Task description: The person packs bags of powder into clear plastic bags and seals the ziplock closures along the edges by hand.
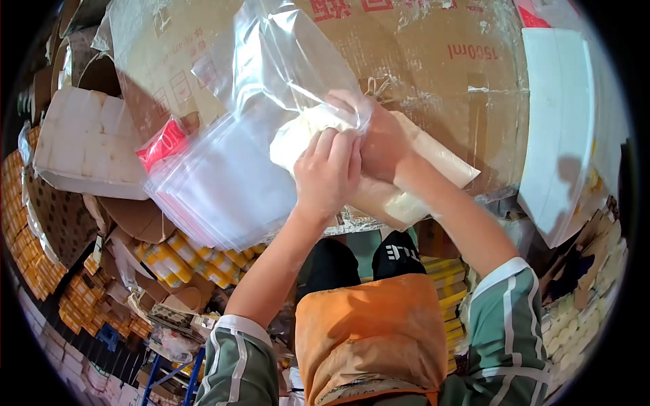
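Observation:
A clear plastic bag (277,54) stands open-looking and crinkled above the cardboard surface. At its lower end is a cream-white bundle (288,142). My left hand (330,166) has its fingers curled on the bundle's near side. My right hand (372,132) is closed round the bag's edge just to the right, its fingertips partly behind the clear film. Under my hands lies a cream-coloured flat sheet or packet (433,155). A stack of clear flat bags (230,183) lies to the left of my hands.
Cardboard (433,61) with red print forms the work surface. A red packet (162,143) and a white foam box (88,142) are at the left. Another white foam piece (558,128) stands at the right. Yellow-orange packets (166,260) are piled below left.

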The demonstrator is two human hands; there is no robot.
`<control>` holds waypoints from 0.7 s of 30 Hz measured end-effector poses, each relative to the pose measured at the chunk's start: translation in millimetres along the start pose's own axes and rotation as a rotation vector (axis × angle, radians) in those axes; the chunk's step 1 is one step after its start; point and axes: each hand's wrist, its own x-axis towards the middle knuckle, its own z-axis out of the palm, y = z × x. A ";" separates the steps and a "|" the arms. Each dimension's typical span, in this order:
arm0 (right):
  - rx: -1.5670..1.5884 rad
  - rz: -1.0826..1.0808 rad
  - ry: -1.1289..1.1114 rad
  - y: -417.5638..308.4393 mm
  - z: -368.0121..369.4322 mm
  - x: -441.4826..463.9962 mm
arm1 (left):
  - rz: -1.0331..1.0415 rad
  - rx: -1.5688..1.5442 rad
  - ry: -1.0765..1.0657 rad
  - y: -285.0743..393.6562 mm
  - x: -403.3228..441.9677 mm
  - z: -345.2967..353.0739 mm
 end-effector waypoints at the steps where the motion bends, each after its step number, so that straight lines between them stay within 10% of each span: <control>1: 0.085 0.050 0.022 -0.8 -5.8 -1.2 | 0.004 0.020 0.007 -4.4 -4.2 0.2; 6: 0.042 -0.163 -0.017 28.5 -38.3 -11.3 | -0.002 0.153 0.072 -13.4 -20.0 7.6; 8: 0.116 0.200 0.059 28.8 -47.7 -11.0 | -0.055 0.194 0.074 -11.3 -18.0 13.5; 12: 0.230 0.223 0.232 29.7 -34.3 9.9 | -0.058 0.129 0.062 -1.8 5.8 31.0; 16: -0.002 -0.043 0.351 36.8 -11.7 48.1 | -0.022 0.052 0.023 -4.5 9.6 34.7; 21: 0.237 0.052 0.402 27.6 -3.1 46.5 | -0.338 0.122 0.033 -12.2 31.6 26.6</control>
